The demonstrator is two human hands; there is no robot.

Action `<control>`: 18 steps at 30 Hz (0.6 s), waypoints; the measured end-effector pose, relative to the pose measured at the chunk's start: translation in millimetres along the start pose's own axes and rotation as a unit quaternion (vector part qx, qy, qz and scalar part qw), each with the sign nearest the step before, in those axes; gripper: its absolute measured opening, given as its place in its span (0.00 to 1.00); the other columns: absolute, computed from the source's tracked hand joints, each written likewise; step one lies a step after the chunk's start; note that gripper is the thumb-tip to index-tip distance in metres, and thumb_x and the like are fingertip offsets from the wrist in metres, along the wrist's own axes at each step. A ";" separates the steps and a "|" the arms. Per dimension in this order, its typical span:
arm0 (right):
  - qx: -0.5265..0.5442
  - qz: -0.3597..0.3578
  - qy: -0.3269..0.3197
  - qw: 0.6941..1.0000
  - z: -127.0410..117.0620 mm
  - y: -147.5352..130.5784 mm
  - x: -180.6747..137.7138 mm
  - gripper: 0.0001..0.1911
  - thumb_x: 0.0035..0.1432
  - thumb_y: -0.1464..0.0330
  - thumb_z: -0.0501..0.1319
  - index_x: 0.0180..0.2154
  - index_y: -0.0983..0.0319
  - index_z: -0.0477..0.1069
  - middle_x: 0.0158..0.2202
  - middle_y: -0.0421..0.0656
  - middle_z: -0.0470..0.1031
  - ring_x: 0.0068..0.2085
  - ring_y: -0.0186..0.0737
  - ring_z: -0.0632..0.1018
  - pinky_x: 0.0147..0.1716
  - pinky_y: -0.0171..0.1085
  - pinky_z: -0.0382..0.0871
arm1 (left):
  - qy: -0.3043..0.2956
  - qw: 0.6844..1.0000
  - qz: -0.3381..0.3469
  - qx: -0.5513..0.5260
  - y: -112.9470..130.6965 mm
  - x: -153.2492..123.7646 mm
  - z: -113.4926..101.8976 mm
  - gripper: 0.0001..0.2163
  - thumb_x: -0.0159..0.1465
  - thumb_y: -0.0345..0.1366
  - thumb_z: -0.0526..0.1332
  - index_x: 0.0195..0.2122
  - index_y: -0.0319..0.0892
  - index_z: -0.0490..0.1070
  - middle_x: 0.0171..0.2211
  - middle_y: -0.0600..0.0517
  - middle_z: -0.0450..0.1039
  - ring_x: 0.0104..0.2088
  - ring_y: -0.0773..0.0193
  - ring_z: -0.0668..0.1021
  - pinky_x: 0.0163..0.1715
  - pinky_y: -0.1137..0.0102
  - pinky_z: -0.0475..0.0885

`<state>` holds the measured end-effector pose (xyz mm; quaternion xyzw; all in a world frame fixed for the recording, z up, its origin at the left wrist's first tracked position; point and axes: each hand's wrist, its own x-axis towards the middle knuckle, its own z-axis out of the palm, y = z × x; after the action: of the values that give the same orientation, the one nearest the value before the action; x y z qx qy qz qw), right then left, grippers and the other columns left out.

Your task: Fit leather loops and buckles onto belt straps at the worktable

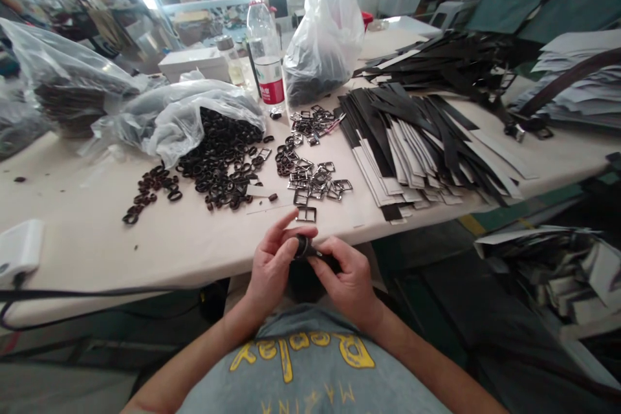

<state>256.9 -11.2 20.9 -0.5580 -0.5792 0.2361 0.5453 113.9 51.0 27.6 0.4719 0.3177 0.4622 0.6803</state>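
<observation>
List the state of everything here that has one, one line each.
Left hand: holding dark piece
Right hand: pinching dark piece
Bottle: upright, capped
Tall bag: upright, dark contents inside
Low bag: lying open
Dark rings: loose, heaped
Buckles: loose, scattered
Strips: piled, overlapping

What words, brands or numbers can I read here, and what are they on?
"Replay": large yellow letters on the grey T-shirt, upside down in this view.
Smaller yellow letters below that word on the same T-shirt: too unclear to read in full.
White print on the red label of the clear plastic bottle: too small and blurred to read.
I can make out no numbers.
</observation>
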 end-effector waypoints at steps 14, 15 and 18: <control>-0.085 0.033 -0.170 0.981 -20.4 14.5 -14.5 0.20 0.59 0.68 0.66 0.52 0.64 0.71 0.44 0.47 0.81 0.41 0.43 0.80 0.41 0.39 0.72 | -0.179 0.936 -0.127 0.274 10.0 -5.2 -30.8 0.12 0.62 0.42 0.65 0.28 0.39 0.77 0.26 0.53 0.70 0.29 0.66 0.70 0.31 0.72 0.66; -0.039 0.068 -0.204 0.976 -23.4 14.5 -14.0 0.26 0.57 0.67 0.67 0.57 0.63 0.68 0.48 0.46 0.80 0.44 0.43 0.80 0.43 0.38 0.72 | -0.217 0.919 -0.107 0.310 12.1 -4.7 -30.6 0.12 0.63 0.41 0.63 0.29 0.39 0.77 0.26 0.53 0.70 0.29 0.66 0.71 0.31 0.72 0.65; 0.036 0.108 -0.267 0.957 -27.8 15.3 -12.9 0.20 0.61 0.65 0.64 0.55 0.60 0.71 0.50 0.44 0.81 0.48 0.42 0.81 0.47 0.37 0.71 | -0.296 0.870 -0.052 0.392 14.9 -2.8 -27.2 0.10 0.67 0.37 0.60 0.33 0.40 0.80 0.26 0.53 0.70 0.28 0.66 0.72 0.29 0.72 0.64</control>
<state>284.9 -28.1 10.8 -0.5145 -0.6308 0.4545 0.3617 84.3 59.8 31.9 0.7970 0.2808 0.1026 0.5249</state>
